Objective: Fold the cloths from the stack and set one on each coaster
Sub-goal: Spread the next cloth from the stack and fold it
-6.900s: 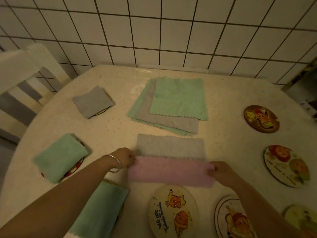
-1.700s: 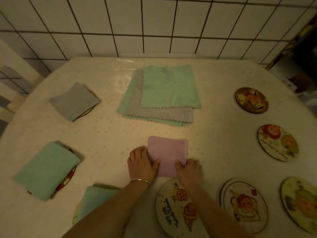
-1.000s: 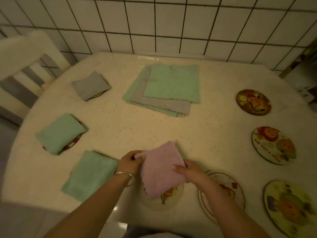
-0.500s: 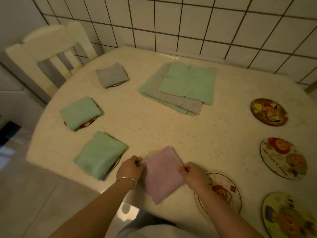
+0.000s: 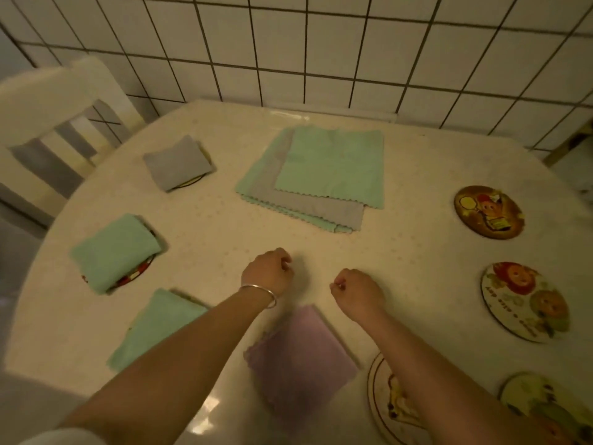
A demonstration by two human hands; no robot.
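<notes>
On the table, four folded cloths sit placed, the pink cloth nearest; both the left hand and right hand hover loosely curled, holding nothing. Four coasters lie bare, and the stack waits.

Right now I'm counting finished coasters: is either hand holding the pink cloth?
No: the folded pink cloth lies flat near the table edge, while the left hand and right hand hover beyond it, loosely curled and empty.
</notes>
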